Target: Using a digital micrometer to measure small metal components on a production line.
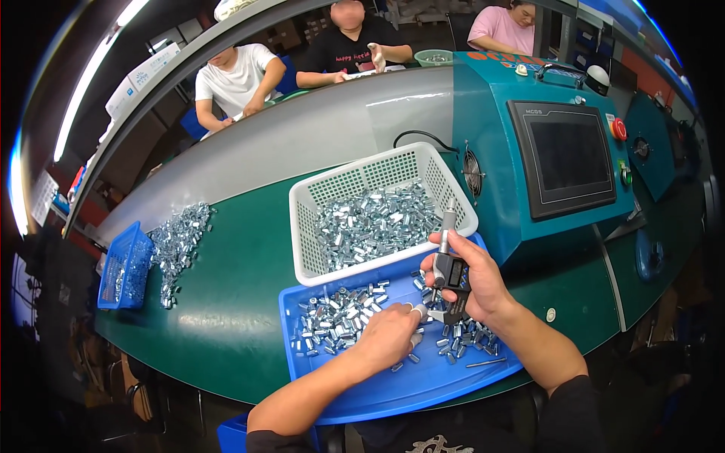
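Note:
My right hand (483,283) is wrapped round a digital micrometer (456,273) with a black body and a silver barrel pointing up and away. The micrometer's frame hangs low over the blue tray (377,389). My left hand (387,336), with pale covers on some fingertips, is pinched together close to the micrometer's lower end. Whatever sits between those fingers is hidden. Small shiny metal hex pieces (332,317) lie in the tray to the left of my left hand, and more metal pieces (464,337) lie beneath the micrometer.
A white perforated basket (302,219) full of similar pieces stands behind the tray. At far left, a small blue basket (121,291) sits beside a loose pile (180,241). A teal machine with a dark screen (566,158) stands at right. Three people sit beyond the grey partition (302,136).

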### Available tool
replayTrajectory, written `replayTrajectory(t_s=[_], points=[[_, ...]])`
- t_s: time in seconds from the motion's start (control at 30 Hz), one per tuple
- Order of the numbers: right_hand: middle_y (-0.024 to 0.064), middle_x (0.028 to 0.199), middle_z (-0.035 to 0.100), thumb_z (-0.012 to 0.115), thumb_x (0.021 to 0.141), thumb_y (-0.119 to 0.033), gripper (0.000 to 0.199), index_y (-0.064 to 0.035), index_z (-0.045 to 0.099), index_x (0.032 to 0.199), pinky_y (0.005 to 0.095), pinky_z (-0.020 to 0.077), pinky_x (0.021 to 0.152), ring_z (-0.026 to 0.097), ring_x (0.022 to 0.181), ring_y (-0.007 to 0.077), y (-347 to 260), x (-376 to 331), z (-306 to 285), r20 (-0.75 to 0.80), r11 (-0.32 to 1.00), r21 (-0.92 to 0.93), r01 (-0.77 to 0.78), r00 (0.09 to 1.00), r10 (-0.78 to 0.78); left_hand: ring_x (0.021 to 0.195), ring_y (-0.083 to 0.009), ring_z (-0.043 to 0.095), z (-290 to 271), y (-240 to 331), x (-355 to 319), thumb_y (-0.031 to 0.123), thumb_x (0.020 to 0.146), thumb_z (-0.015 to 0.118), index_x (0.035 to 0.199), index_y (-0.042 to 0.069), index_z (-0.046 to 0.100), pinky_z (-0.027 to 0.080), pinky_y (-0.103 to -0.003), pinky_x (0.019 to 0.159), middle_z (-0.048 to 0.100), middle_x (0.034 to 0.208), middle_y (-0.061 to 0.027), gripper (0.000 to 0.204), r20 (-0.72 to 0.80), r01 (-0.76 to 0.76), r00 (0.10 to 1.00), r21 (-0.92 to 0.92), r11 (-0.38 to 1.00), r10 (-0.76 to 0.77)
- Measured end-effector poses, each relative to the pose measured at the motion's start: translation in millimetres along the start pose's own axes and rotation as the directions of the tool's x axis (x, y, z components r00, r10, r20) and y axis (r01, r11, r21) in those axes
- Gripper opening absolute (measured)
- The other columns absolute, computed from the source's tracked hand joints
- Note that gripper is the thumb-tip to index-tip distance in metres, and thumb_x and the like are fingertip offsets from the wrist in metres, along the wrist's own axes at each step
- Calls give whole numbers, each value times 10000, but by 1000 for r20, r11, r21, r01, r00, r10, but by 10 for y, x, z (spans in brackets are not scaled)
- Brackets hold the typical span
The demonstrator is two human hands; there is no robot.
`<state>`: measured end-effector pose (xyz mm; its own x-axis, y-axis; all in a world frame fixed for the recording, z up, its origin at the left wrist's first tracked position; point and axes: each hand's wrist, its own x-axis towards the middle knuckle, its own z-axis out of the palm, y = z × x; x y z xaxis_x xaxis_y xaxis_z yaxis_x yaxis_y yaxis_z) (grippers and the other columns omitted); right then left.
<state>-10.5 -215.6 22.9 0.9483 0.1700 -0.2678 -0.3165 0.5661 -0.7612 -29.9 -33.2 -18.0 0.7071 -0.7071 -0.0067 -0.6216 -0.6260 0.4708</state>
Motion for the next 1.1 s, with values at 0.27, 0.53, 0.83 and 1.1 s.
replayTrajectory(t_s=[0.27,0.53,0.83,1.1], points=[[120,840,624,419,967,-423,436,-42,472,1172,212,411,396,630,673,156,-18,57,-49,-8,998,39,41,999,-41,758,-178,596,-300,-76,80,44,823,654,1053,12,644,491,-297,686,627,842,-85,232,-315,-29,942,-423,905,-117],[129,854,619,396,962,-459,457,-54,486,1153,210,420,403,632,693,164,2,82,-62,9,991,119,62,998,-64,864,-169,650,-233,-26,93,52,846,655,1033,-7,620,566,-323,770,662,922,-84,199,-65,37,932,-961,273,-356],[128,882,610,316,995,-440,487,-43,415,1260,220,432,415,631,726,164,58,89,-114,55,988,137,67,996,-76,819,-207,676,-240,36,105,87,849,655,1027,-1,605,576,-310,700,672,917,-111,205,46,114,926,-980,164,-374],[112,864,615,388,987,-406,343,-85,472,1075,205,426,398,632,702,145,26,79,-92,48,991,96,94,994,-99,801,-200,673,-249,49,116,79,846,653,1038,-5,607,581,-308,686,671,919,-112,214,47,129,921,-974,187,-387]])
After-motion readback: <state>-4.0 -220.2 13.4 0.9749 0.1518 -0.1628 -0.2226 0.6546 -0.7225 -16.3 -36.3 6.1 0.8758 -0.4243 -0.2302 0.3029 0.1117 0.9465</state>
